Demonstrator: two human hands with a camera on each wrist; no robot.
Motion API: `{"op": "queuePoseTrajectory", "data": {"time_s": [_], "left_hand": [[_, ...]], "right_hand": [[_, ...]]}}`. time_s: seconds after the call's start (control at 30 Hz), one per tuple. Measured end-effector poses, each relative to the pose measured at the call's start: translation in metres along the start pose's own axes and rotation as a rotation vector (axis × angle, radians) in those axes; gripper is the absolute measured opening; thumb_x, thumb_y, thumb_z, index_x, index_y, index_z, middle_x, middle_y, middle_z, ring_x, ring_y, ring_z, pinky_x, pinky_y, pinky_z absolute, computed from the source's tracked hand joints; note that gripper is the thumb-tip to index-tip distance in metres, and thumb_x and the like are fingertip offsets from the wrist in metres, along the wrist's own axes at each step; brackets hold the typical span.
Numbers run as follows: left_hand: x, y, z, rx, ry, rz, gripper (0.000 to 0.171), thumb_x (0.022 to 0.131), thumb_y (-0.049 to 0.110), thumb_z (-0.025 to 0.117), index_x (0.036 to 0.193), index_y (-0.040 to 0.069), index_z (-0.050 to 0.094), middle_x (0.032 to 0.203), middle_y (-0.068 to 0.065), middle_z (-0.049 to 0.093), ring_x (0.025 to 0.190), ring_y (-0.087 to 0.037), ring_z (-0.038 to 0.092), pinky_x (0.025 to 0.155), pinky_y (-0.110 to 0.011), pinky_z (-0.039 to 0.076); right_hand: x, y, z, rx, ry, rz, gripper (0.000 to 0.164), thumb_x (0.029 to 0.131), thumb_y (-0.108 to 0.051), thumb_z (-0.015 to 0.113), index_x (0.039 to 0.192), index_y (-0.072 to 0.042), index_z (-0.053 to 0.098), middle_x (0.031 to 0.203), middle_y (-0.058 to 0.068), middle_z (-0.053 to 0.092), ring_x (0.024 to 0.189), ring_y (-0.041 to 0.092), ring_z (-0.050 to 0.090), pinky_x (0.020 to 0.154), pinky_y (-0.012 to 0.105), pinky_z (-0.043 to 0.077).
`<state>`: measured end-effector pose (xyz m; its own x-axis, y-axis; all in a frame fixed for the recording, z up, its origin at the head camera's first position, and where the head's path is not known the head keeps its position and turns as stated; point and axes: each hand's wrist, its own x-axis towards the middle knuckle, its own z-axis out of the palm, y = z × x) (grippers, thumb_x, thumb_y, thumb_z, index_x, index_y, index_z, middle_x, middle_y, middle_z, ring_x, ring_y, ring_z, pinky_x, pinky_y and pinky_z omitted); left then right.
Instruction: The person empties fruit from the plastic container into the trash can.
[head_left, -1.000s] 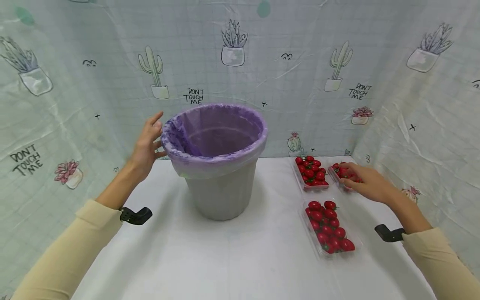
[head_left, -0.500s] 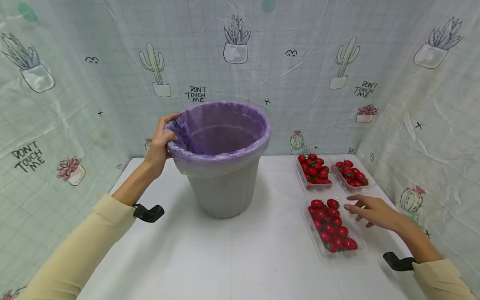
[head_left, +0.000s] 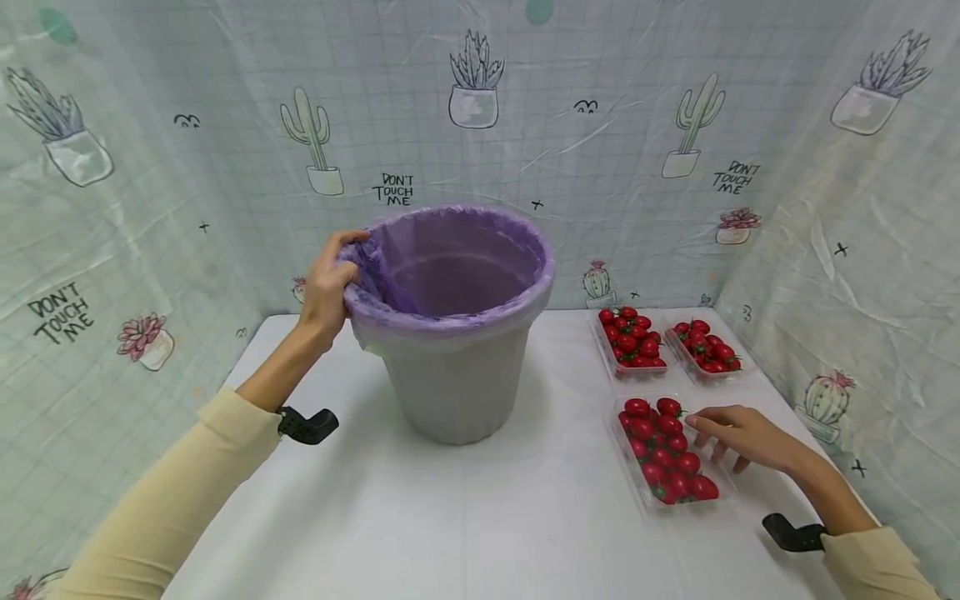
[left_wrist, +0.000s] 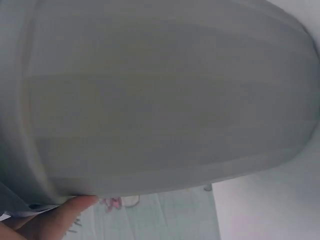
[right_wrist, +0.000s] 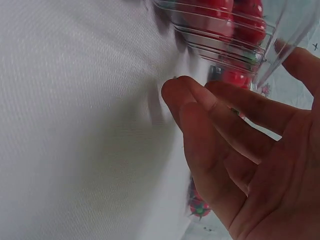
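Note:
A grey plastic bin (head_left: 457, 383) with a purple bag lining (head_left: 468, 250) turned over its rim stands on the white table. My left hand (head_left: 327, 287) grips the rim at its left side, thumb over the edge; in the left wrist view the bin's wall (left_wrist: 165, 105) fills most of the picture, with a finger (left_wrist: 70, 210) under the rim. My right hand (head_left: 750, 437) is at the right side of the nearest clear plastic punnet (head_left: 630, 475) of small red tomatoes (head_left: 663, 458). Its fingers (right_wrist: 200, 130) are loosely bent, the thumb right at the punnet's wall.
Two more punnets of tomatoes (head_left: 632, 337) (head_left: 707, 346) stand behind the near one, at the back right of the white table (head_left: 525, 517). A curtain (head_left: 600, 167) printed with cactus drawings encloses the back and sides.
My left hand has closed over the bin's rim, and the bin has shifted slightly right and nearer. My right hand has come from the back right punnet to the near one.

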<state>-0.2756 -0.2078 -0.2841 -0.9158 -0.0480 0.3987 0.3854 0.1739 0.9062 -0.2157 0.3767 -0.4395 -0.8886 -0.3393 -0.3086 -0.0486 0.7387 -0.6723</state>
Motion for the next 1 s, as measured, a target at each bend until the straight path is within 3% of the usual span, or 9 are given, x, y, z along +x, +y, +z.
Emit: {"op": "queuePoseTrajectory", "data": {"time_s": [0.17,0.33,0.4,0.53,0.63,0.73,0.87,1.0], "left_hand": [[-0.005,0.004,0.003,0.029,-0.045,0.009,0.069,0.076,0.008,0.038,0.143,0.006,0.054,0.144,-0.007,0.052,0.112,-0.017,0.045,0.082,-0.025,0.043],[-0.01,0.007,0.0,0.023,-0.07,-0.003,0.07,0.077,0.007,0.037,0.145,0.007,0.052,0.144,-0.006,0.05,0.106,-0.021,0.046,0.064,-0.024,0.048],[-0.011,0.007,0.0,0.02,-0.078,-0.003,0.07,0.077,0.007,0.037,0.145,0.007,0.051,0.144,-0.007,0.049,0.107,-0.021,0.046,0.066,-0.023,0.048],[-0.013,0.008,0.0,0.029,-0.1,-0.019,0.07,0.079,0.008,0.038,0.147,0.01,0.05,0.143,-0.009,0.047,0.103,-0.021,0.048,0.065,-0.024,0.048],[-0.014,0.009,-0.001,0.04,-0.131,-0.065,0.064,0.087,0.014,0.04,0.151,0.018,0.047,0.143,-0.009,0.044,0.101,-0.023,0.053,0.062,-0.028,0.053],[-0.016,0.007,-0.004,0.043,-0.167,-0.102,0.057,0.098,0.029,0.043,0.155,0.026,0.041,0.145,-0.005,0.043,0.108,-0.024,0.057,0.073,-0.033,0.056],[-0.019,0.003,-0.006,-0.055,-0.175,-0.109,0.06,0.101,0.045,0.046,0.158,0.036,0.03,0.136,-0.005,0.056,0.108,-0.02,0.064,0.084,-0.033,0.053],[-0.019,-0.001,-0.007,-0.228,-0.193,-0.079,0.064,0.101,0.046,0.049,0.16,0.034,0.025,0.132,-0.01,0.06,0.111,-0.02,0.066,0.092,-0.03,0.053]], "right_hand": [[0.0,0.004,0.002,0.07,-0.037,-0.049,0.051,0.109,-0.028,0.047,0.135,0.015,0.053,0.103,0.014,0.072,0.073,0.014,0.066,0.054,0.034,0.058],[0.0,0.007,0.004,0.143,-0.076,-0.113,0.048,0.111,-0.021,0.039,0.133,0.02,0.051,0.099,0.015,0.072,0.074,0.013,0.068,0.055,0.033,0.059],[0.0,0.009,0.006,0.153,-0.074,-0.124,0.046,0.111,-0.019,0.038,0.132,0.02,0.052,0.097,0.014,0.071,0.073,0.012,0.068,0.055,0.033,0.059],[0.0,0.011,0.011,0.162,-0.042,-0.131,0.043,0.11,-0.017,0.037,0.127,0.018,0.057,0.092,0.01,0.07,0.07,0.011,0.067,0.055,0.032,0.058],[0.0,0.012,0.016,0.163,0.016,-0.113,0.042,0.109,-0.016,0.036,0.123,0.016,0.06,0.091,0.009,0.069,0.069,0.012,0.064,0.055,0.031,0.058],[-0.001,0.011,0.023,0.147,0.091,-0.081,0.045,0.11,-0.017,0.035,0.126,0.017,0.059,0.094,0.013,0.069,0.07,0.013,0.062,0.057,0.031,0.058],[-0.002,0.007,0.029,0.113,0.2,-0.051,0.05,0.112,-0.021,0.034,0.137,0.02,0.049,0.106,0.022,0.069,0.075,0.009,0.062,0.062,0.031,0.059],[-0.002,0.002,0.032,0.109,0.249,-0.044,0.053,0.112,-0.023,0.032,0.145,0.019,0.041,0.118,0.031,0.065,0.081,0.007,0.064,0.063,0.031,0.06]]}}
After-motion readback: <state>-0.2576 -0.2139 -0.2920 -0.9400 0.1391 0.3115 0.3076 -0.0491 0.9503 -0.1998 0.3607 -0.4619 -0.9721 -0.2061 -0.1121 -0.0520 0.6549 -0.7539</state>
